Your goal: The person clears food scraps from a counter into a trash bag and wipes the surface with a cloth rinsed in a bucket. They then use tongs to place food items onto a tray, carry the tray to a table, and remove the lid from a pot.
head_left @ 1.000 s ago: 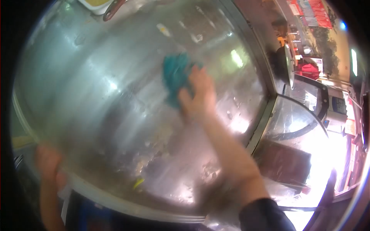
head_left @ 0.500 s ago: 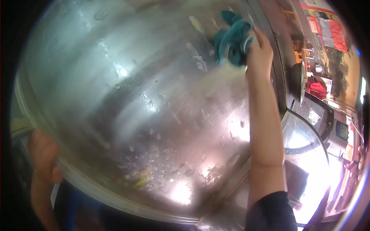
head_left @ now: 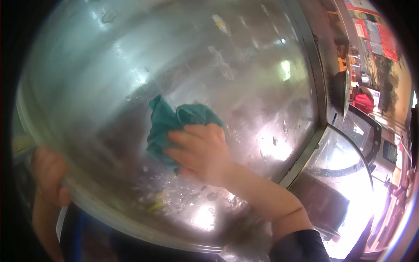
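Note:
My right hand (head_left: 203, 153) presses a crumpled teal cloth (head_left: 163, 131) onto the wet metal surface (head_left: 109, 87). Its fingers are bunched around the cloth, partly smeared by motion. At the far left, my left hand (head_left: 50, 177) is curled over the raised rim (head_left: 100, 216) of that surface. Water and small scraps (head_left: 174, 187) lie close to the near edge, just below my right hand, with a yellow-green bit (head_left: 157, 203) among them. Farther up, a whitish streak with a yellow spot (head_left: 220, 24) clings to the metal.
A raised metal edge (head_left: 318, 87) runs along the right side. Beyond it stand a clear rounded lid or panel (head_left: 338, 153) and a dark-framed tray (head_left: 360, 131). Red and white papers (head_left: 384, 41) hang on the wall at the far right.
My right hand has swept the cloth from the upper right edge down and left to the middle of the metal surface. My left hand stays at the rim.

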Demonstrator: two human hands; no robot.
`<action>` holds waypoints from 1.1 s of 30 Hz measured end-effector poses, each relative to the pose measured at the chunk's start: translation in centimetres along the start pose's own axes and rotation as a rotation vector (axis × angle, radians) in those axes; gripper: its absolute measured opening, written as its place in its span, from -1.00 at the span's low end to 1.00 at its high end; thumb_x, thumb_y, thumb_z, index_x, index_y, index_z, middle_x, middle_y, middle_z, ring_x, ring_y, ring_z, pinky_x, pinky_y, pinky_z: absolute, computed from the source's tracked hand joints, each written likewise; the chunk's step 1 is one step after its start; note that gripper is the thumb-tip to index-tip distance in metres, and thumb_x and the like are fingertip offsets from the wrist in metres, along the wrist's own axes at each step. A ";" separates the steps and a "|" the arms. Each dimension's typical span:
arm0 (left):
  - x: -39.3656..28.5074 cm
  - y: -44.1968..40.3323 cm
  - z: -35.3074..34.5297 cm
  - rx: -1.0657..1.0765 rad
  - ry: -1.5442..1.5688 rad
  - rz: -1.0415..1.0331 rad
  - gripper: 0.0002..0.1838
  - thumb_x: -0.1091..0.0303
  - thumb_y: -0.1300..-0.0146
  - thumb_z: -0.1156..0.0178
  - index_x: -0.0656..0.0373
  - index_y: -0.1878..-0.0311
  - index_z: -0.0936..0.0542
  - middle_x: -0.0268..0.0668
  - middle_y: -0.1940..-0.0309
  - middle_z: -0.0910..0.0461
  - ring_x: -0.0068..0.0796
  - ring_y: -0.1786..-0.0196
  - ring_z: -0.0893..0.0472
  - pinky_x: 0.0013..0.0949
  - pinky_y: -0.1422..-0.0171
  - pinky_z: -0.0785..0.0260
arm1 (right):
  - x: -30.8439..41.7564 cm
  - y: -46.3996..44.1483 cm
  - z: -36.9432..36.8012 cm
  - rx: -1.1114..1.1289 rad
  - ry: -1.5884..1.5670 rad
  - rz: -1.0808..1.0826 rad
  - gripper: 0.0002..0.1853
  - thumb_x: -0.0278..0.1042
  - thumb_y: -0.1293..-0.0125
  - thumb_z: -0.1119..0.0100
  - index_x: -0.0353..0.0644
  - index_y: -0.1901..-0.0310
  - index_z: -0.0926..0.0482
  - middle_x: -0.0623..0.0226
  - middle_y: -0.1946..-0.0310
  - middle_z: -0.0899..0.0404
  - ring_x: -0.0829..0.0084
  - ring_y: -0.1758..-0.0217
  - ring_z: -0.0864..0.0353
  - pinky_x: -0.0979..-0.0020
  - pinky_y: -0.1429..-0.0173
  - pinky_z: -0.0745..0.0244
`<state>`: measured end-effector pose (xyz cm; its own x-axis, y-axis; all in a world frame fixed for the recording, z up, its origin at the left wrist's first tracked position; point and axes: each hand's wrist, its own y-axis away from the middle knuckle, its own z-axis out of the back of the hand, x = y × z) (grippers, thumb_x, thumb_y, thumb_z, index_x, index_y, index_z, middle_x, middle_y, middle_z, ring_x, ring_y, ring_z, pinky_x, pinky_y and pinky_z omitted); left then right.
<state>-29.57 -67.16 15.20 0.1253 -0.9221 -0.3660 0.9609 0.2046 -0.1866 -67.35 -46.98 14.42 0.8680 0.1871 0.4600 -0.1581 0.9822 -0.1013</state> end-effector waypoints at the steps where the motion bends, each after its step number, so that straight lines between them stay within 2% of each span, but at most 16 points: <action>1: 0.2 0.6 -0.4 -0.001 -0.027 0.000 -0.52 -0.04 -0.30 0.18 0.27 0.27 -0.45 -0.02 0.35 -0.45 0.00 0.27 -0.43 0.00 0.09 -0.25 | -0.8 0.9 0.0 0.081 0.000 0.035 -0.45 -0.28 0.29 -0.34 0.10 0.07 -0.62 0.33 -0.16 -0.44 0.22 -0.22 -0.39 0.05 -0.12 -0.33; 2: 0.4 1.0 -0.6 -0.001 -0.015 -0.024 -0.52 -0.04 -0.30 0.18 0.27 0.27 -0.45 -0.02 0.35 -0.45 0.00 0.27 -0.43 0.00 0.09 -0.25 | -1.5 2.0 0.2 0.167 -0.001 0.054 -0.44 -0.27 0.29 -0.35 0.10 0.06 -0.61 0.32 -0.20 -0.41 0.22 -0.26 -0.35 0.05 -0.14 -0.32; 4: 1.0 1.7 -0.5 0.017 -0.092 -0.028 -0.51 -0.03 -0.31 0.19 0.29 0.22 -0.44 0.02 0.31 -0.45 0.04 0.23 -0.43 0.03 0.02 -0.25 | -6.5 1.9 1.7 0.000 0.123 0.040 -0.47 -0.32 0.26 -0.31 0.09 0.07 -0.62 0.33 -0.14 -0.49 0.17 -0.17 -0.45 0.06 -0.11 -0.40; 6: 1.0 2.2 -0.1 0.041 -0.075 -0.016 -0.51 -0.03 -0.31 0.20 0.29 0.21 -0.44 0.03 0.29 -0.45 0.06 0.21 -0.43 0.04 -0.01 -0.25 | -12.1 2.6 4.8 -0.281 0.383 -0.067 -0.55 -0.42 0.15 -0.19 -0.03 0.08 -0.63 0.19 0.05 -0.61 0.08 -0.01 -0.59 0.10 -0.06 -0.52; 8: 1.1 2.7 0.3 0.064 -0.045 -0.006 -0.50 -0.03 -0.32 0.20 0.30 0.20 -0.44 0.03 0.27 -0.45 0.07 0.19 -0.44 0.05 -0.04 -0.25 | -18.3 6.9 7.9 -0.347 0.481 -0.418 -0.56 -0.31 -0.06 -0.16 -0.12 -0.04 -0.59 0.02 -0.09 -0.54 0.04 -0.16 -0.51 0.12 -0.27 -0.38; 11: 1.5 2.6 0.4 0.105 0.024 0.003 -0.50 -0.01 -0.33 0.21 0.32 0.17 -0.45 0.06 0.19 -0.47 0.11 0.12 -0.45 0.06 -0.08 -0.25 | -24.3 15.9 11.4 -0.461 0.510 -0.968 -0.45 -0.06 -0.24 -0.08 -0.31 -0.14 -0.50 -0.06 -0.17 -0.47 0.03 -0.28 -0.42 0.15 -0.35 -0.28; 14: 1.7 2.9 0.3 0.088 -0.030 -0.011 -0.48 0.00 -0.34 0.22 0.35 0.13 -0.46 0.08 0.13 -0.48 0.15 0.06 -0.46 0.06 -0.10 -0.25 | -19.6 18.9 9.7 -0.503 0.483 -1.209 -0.43 -0.08 -0.21 -0.12 -0.37 -0.13 -0.49 -0.11 -0.18 -0.45 -0.02 -0.28 -0.40 0.14 -0.37 -0.24; 16: 1.8 3.0 0.4 0.127 0.034 0.026 -0.48 0.03 -0.37 0.24 0.38 0.11 -0.46 0.10 0.14 -0.48 0.15 0.06 -0.47 0.18 -0.20 -0.21 | -13.9 18.6 6.5 -0.451 0.472 -1.057 -0.44 -0.11 -0.17 -0.16 -0.34 -0.13 -0.50 -0.13 -0.21 -0.41 -0.08 -0.31 -0.33 0.10 -0.40 -0.18; 18: 2.1 3.8 0.5 0.117 -0.048 0.001 -0.48 0.03 -0.38 0.23 0.38 0.12 -0.47 0.10 0.15 -0.48 0.15 0.06 -0.47 0.18 -0.21 -0.21 | -7.4 17.5 3.0 -0.395 0.472 -0.832 -0.47 -0.19 -0.05 -0.24 -0.16 -0.11 -0.56 -0.01 -0.29 -0.30 -0.05 -0.33 -0.26 -0.01 -0.38 -0.14; 20: 2.8 4.0 0.8 0.111 -0.143 -0.025 -0.47 0.02 -0.38 0.23 0.38 0.12 -0.47 0.09 0.16 -0.49 0.14 0.07 -0.47 0.17 -0.21 -0.20 | -2.1 15.9 2.4 -0.148 0.397 -0.705 -0.42 -0.25 0.08 -0.29 -0.07 -0.10 -0.57 0.04 -0.29 -0.31 -0.04 -0.32 -0.27 0.00 -0.37 -0.14; 21: 3.0 3.9 0.9 0.165 -0.086 -0.003 -0.47 0.01 -0.38 0.23 0.37 0.12 -0.48 0.08 0.14 -0.50 0.14 0.04 -0.47 0.10 -0.20 -0.21 | -1.9 16.1 2.4 -0.156 0.392 -0.718 -0.42 -0.25 0.08 -0.29 -0.07 -0.10 -0.57 0.04 -0.29 -0.31 -0.04 -0.32 -0.27 0.00 -0.37 -0.14; 23: 3.4 4.0 0.8 0.222 -0.023 0.015 -0.47 0.01 -0.38 0.22 0.37 0.12 -0.48 0.06 0.13 -0.51 0.13 0.01 -0.48 0.02 -0.18 -0.21 | -3.0 16.9 3.5 -0.030 0.235 -0.311 -0.38 -0.26 0.17 -0.30 0.00 -0.09 -0.59 0.07 -0.24 -0.38 -0.01 -0.28 -0.34 0.02 -0.36 -0.20; 26: 3.3 5.6 0.6 0.165 -0.109 0.052 -0.47 0.02 -0.41 0.24 0.38 0.10 -0.48 0.07 0.11 -0.50 0.13 -0.05 -0.47 0.17 -0.32 -0.14 | -11.0 18.5 5.8 -0.156 0.452 -0.475 -0.43 -0.26 0.13 -0.26 -0.05 -0.06 -0.59 -0.01 -0.19 -0.44 0.00 -0.24 -0.44 0.08 -0.33 -0.33; 29: 4.7 6.6 0.3 0.195 0.075 0.086 -0.47 0.05 -0.42 0.24 0.39 0.08 -0.49 0.07 0.06 -0.51 0.13 -0.11 -0.46 0.15 -0.37 -0.10 | -17.6 21.1 9.6 -0.351 0.473 -0.841 -0.46 -0.13 -0.18 -0.11 -0.30 -0.13 -0.51 -0.07 -0.22 -0.42 -0.01 -0.26 -0.41 0.17 -0.36 -0.27; 32: 4.7 6.7 0.3 0.142 -0.046 0.094 -0.49 0.07 -0.42 0.22 0.40 0.06 -0.50 0.06 0.04 -0.53 0.13 -0.13 -0.46 0.12 -0.38 -0.11 | -17.7 24.9 10.9 -0.397 0.376 -1.233 -0.41 -0.03 -0.25 -0.03 -0.37 -0.16 -0.48 -0.13 -0.17 -0.45 -0.01 -0.24 -0.43 0.21 -0.33 -0.28; 33: 4.6 6.6 0.2 0.129 -0.043 0.091 -0.51 0.10 -0.42 0.21 0.39 0.05 -0.50 0.05 0.03 -0.53 0.12 -0.14 -0.46 0.10 -0.39 -0.11 | -16.6 25.6 10.2 -0.393 0.378 -1.237 -0.41 -0.03 -0.25 -0.03 -0.37 -0.16 -0.48 -0.13 -0.17 -0.45 -0.01 -0.24 -0.43 0.21 -0.33 -0.28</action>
<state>-22.63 -70.10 12.53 0.2208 -0.9157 -0.3358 0.9685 0.2465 -0.0354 -90.57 -24.83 13.18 0.4273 -0.8880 0.1699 0.9041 0.4209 -0.0739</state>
